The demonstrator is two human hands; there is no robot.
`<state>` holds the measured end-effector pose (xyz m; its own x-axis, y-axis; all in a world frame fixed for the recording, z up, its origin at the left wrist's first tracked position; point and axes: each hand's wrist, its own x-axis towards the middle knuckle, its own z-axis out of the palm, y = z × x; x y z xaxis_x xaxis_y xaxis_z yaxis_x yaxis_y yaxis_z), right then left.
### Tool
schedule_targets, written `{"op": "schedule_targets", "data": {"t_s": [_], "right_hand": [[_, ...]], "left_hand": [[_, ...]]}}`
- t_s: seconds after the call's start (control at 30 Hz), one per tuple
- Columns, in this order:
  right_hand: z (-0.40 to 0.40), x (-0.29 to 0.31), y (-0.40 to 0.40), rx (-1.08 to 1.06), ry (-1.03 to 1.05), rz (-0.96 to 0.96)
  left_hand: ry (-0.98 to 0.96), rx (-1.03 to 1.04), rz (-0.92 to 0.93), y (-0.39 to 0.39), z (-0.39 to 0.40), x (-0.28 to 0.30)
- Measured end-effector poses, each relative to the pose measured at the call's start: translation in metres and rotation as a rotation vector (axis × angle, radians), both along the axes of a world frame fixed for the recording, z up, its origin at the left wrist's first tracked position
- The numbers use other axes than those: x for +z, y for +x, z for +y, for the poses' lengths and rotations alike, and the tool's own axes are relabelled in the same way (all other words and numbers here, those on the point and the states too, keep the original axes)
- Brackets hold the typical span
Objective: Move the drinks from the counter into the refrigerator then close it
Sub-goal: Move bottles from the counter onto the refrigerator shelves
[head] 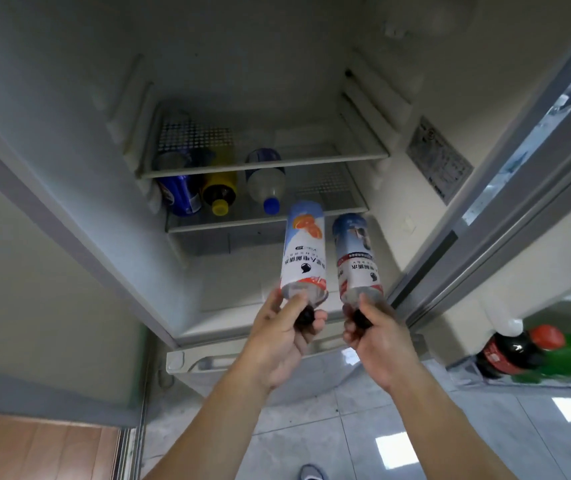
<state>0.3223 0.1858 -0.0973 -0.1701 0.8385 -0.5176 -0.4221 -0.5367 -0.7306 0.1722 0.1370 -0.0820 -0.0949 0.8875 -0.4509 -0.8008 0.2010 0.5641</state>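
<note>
I face the open refrigerator [110,216]. My left hand [282,341] grips the black-capped neck of a white bottle with an orange picture [303,251], its base pointing in at the fridge. Beside it, my right hand [377,337] grips the neck of a blue-and-white bottle [355,258] held the same way. Both bottle bases hang just in front of the lower glass shelf [242,221]. On that shelf stand a blue can [180,195], a yellow-capped bottle [220,192] and a blue-capped clear bottle [266,185].
The upper glass shelf [263,164] sits above the drinks. The open fridge door [526,216] stands at the right; its rack holds a dark cola bottle [505,355] and a green bottle [568,358]. Tiled floor [381,438] lies below, with a shoe tip [311,472].
</note>
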Motion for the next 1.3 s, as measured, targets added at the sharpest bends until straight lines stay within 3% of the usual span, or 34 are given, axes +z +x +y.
{"op": "schedule_targets", "data": {"t_s": [0.2, 0.3, 0.47, 0.6, 0.7, 0.87, 1.03, 1.3], "right_hand": [[0.076, 0.030, -0.025, 0.042, 0.141, -0.136], [0.115, 0.034, -0.040, 0.116, 0.209, -0.355], [0.144, 0.020, -0.042, 0.197, 0.453, -0.850], [0.150, 0.008, -0.045, 0.221, 0.587, -0.931], [0.147, 0.007, -0.049, 0.153, 0.745, -1.048], [0.144, 0.003, -0.054, 0.161, 0.951, -1.141], [0.180, 0.015, -0.067, 0.331, 0.995, -1.327], [0.219, 0.036, -0.093, 0.662, 0.787, -1.503]], "left_hand": [[0.084, 0.119, 0.228, 0.014, 0.097, 0.030], [0.031, 0.196, 0.463, 0.011, 0.134, 0.025], [0.097, 0.031, 1.213, -0.009, 0.145, -0.007], [0.201, 0.028, 1.937, -0.020, 0.139, -0.019], [0.296, 0.057, 2.245, -0.026, 0.141, -0.018], [0.278, -0.139, 2.427, -0.033, 0.147, -0.023], [0.058, -0.336, 2.485, -0.039, 0.179, -0.013], [-0.166, -0.575, 2.565, -0.047, 0.209, 0.008]]}}
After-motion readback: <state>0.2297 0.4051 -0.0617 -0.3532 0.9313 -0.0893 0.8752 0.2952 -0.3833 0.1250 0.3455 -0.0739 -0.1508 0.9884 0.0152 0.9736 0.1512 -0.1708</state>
